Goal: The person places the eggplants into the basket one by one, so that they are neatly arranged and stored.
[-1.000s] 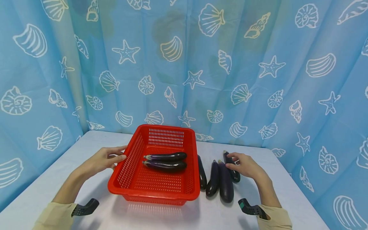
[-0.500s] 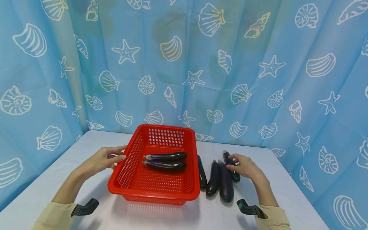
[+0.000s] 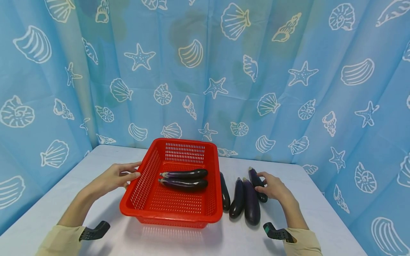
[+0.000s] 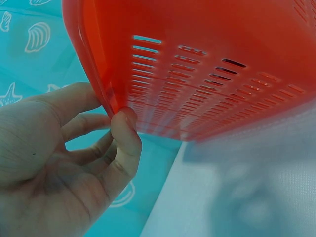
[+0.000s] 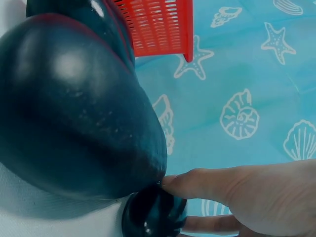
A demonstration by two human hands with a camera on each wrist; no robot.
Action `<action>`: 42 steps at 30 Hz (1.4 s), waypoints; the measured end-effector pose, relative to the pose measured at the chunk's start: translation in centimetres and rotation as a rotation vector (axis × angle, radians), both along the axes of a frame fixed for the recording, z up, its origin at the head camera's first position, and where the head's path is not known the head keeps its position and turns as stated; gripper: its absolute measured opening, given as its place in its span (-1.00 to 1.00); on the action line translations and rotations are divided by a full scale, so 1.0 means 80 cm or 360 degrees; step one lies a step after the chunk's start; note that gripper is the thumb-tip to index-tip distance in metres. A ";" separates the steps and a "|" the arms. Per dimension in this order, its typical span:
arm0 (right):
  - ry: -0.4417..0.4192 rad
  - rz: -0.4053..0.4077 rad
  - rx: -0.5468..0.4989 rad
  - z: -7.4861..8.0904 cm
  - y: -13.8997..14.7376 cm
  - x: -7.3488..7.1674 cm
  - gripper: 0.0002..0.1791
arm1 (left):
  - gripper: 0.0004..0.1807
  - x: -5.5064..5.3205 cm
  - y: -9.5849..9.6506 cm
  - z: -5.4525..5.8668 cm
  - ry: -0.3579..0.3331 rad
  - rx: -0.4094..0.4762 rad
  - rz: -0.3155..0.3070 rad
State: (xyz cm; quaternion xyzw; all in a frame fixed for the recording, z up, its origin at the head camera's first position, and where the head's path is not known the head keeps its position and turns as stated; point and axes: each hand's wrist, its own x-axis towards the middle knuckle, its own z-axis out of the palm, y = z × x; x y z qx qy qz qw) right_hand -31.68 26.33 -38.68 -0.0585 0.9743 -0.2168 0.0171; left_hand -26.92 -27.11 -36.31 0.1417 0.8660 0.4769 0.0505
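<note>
My left hand (image 3: 115, 177) pinches the left rim of a red plastic basket (image 3: 169, 215) between thumb and fingers; the left wrist view shows this grip on the basket's edge (image 4: 222, 22). Two dark purple eggplants (image 3: 187, 184) lie side by side inside. To the right of the basket, my right hand (image 3: 274, 187) has its thumb and fingers around the slim, rightmost eggplant (image 3: 255, 178), which rests on the table. In the right wrist view the thumb touches this eggplant (image 5: 150, 217) beside a larger eggplant (image 5: 84, 113); the other fingertips are partly cut off.
Several eggplants lie on the white table (image 3: 105, 156) right of the basket: a thick one (image 3: 252, 206), one beside it (image 3: 237, 201), and one partly hidden by the basket wall (image 3: 225, 195). A blue shell-patterned curtain (image 3: 205, 71) hangs behind the table.
My right hand has slid slightly toward me along the rightmost eggplant, baring more of its stem end. The left hand and the basket stay where they were.
</note>
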 end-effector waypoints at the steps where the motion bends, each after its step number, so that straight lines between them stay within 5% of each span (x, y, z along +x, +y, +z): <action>1: -0.0012 -0.0009 -0.0014 -0.001 0.000 0.000 -0.36 | -0.27 0.000 0.000 0.000 0.0000 0.0001 -0.0002; 30: -0.0429 -0.0098 0.0023 0.021 0.026 0.016 -0.15 | -0.24 -0.002 0.001 -0.002 0.0007 0.0016 -0.0002; 42: -0.0319 -0.0170 0.0068 0.015 0.023 0.012 -0.21 | -0.24 0.000 0.002 0.000 0.0006 0.0021 0.0005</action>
